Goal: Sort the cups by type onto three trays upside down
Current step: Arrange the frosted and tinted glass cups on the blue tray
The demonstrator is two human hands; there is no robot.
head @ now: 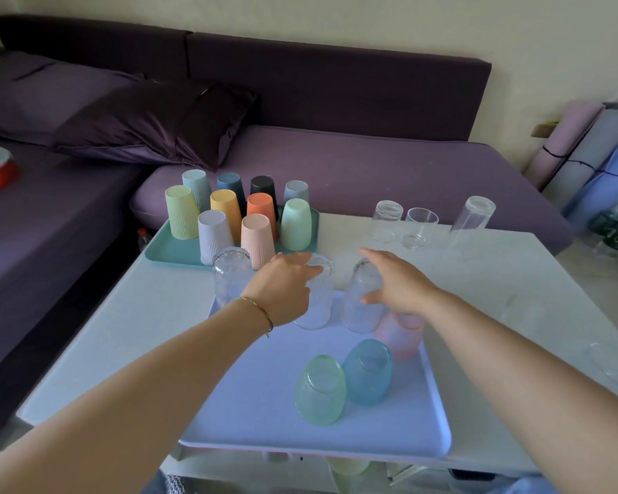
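A lavender tray (257, 404) lies on the white table in front of me. Upside down on it stand a green glass (320, 390), a blue glass (368, 372), a pink glass (402, 338) and three clear textured glasses. My left hand (286, 287) reaches over the middle clear glass (316, 308) with its fingers extended across the top. My right hand (396, 283) is spread over the right clear glass (359, 308), thumb beside it. The third clear glass (231, 276) stands alone at the tray's far left corner. Neither hand visibly grips.
A teal tray (165, 251) at the back left holds several coloured plastic cups upside down. Three smooth clear glasses (420, 228) stand on the table at the back right. A purple sofa runs behind the table. A faint clear object (610, 365) lies near the right edge.
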